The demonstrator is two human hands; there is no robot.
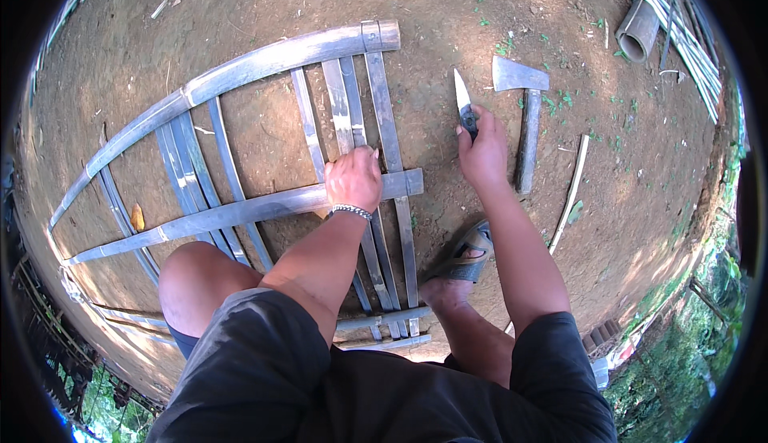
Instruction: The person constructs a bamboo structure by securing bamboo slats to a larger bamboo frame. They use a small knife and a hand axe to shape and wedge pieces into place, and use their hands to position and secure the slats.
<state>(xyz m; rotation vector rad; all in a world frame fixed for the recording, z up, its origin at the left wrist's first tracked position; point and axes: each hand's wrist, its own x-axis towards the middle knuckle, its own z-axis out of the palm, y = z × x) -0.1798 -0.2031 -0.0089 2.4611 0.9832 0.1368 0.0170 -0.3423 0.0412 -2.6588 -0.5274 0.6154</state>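
A bamboo frame [276, 57] lies on the ground before me, with long split poles crossed by several thin slats. My left hand [354, 179] is closed over its near pole [232, 212], where slats cross; the undersides of the fingers are hidden. A bracelet circles that wrist. To the right of the frame, my right hand [486, 151] grips a small knife [464, 103] by its dark handle, with the pointed blade directed away from me and touching nothing. Beside that hand, an axe [528, 123] with a wooden handle rests on the dirt.
A thin bamboo strip [570, 191] lies right of the axe. A hollow bamboo tube [638, 31] and a pile of long strips [672, 19] are at the far right. My sandalled foot [464, 255] stands beside the frame; my bare knee [200, 283] is over its near left part.
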